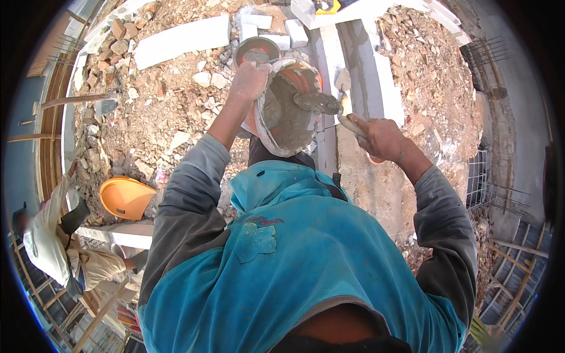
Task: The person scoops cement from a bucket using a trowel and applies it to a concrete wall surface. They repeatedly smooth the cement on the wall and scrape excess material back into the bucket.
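Note:
My left hand (252,81) is closed on the upper left rim of an orange bucket (259,120) crusted with mortar. The bucket is tilted, and wet grey mortar (288,120) lies inside it. My right hand (381,139) grips the handle of a trowel (318,103). Its mortar-coated blade lies over the bucket's right rim. Just beyond my left hand is a dark round bowl (256,52) with some mortar in it. A second small trowel (343,79) rests on the pale block strip right of the bucket.
White blocks (182,41) lie on the rubble at the far side. A block course (359,65) runs away from me, right of the bucket. Left are an orange plastic tub (126,197) and a shovel (106,107). Another person (53,235) is at the left edge. Steel mesh (477,179) stands right.

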The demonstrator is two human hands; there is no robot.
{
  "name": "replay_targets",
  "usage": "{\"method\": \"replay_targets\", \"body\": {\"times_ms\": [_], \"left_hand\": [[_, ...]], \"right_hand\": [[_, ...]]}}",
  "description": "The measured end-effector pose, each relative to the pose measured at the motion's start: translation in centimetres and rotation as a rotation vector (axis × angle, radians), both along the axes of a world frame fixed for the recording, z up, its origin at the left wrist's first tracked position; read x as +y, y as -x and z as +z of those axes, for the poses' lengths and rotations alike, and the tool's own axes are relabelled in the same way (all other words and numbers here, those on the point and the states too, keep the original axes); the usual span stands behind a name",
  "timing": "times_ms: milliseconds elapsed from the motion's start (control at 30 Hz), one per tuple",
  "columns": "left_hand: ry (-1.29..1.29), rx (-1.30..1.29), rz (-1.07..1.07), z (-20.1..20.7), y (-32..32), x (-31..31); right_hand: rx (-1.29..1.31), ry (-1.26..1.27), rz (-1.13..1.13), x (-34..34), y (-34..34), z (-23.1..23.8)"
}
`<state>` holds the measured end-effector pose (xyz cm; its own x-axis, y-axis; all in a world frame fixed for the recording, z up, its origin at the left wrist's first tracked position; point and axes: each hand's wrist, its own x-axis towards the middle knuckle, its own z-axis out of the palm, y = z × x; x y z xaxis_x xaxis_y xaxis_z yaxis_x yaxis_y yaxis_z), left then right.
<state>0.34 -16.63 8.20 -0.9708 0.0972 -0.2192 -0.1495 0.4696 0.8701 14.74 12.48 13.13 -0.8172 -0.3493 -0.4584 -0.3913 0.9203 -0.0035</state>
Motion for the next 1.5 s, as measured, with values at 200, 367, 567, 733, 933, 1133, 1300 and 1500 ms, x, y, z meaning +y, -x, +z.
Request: {"method": "replay_targets", "body": {"times_ms": [200,367,567,733,933,1133,1300,1500], "left_hand": [[0.077,0.085,-0.029,-0.2,0.2,0.3],[0.062,0.070,0.042,0.1,-2.9,-0.6],[-0.111,0.195,0.164,-0.5,-5.6,0.0],[-0.228,0.155,0.177,-1.3,-5.9,-1.2],[-0.242,0.070,0.111,1.1,-5.9,-1.8],[-0.155,0.122,-0.010,1.1,-7.4,-0.6],[-0.217,0.149,0.124,0.4,-9.2,-2.1],[-0.499,0.204,0.231,-1.4,-9.9,-4.4]], "right_hand": [[0.468,0.150,0.153,-1.3,1.5,0.8],[-0.023,0.043,-0.085,-1.7,0.6,0.7],[-0.249,0.296,-0.209,-2.8,-3.4,-0.5],[-0.560,0.767,-0.504,-5.4,-4.4,0.6],[0.144,0.309,0.047,-5.0,-0.9,1.6],[0.048,0.101,0.055,-4.4,1.8,-2.3],[-0.223,0.432,-0.117,-4.5,-1.4,-3.5],[-0.771,0.932,-0.430,-5.4,-1.7,-2.7]]}}
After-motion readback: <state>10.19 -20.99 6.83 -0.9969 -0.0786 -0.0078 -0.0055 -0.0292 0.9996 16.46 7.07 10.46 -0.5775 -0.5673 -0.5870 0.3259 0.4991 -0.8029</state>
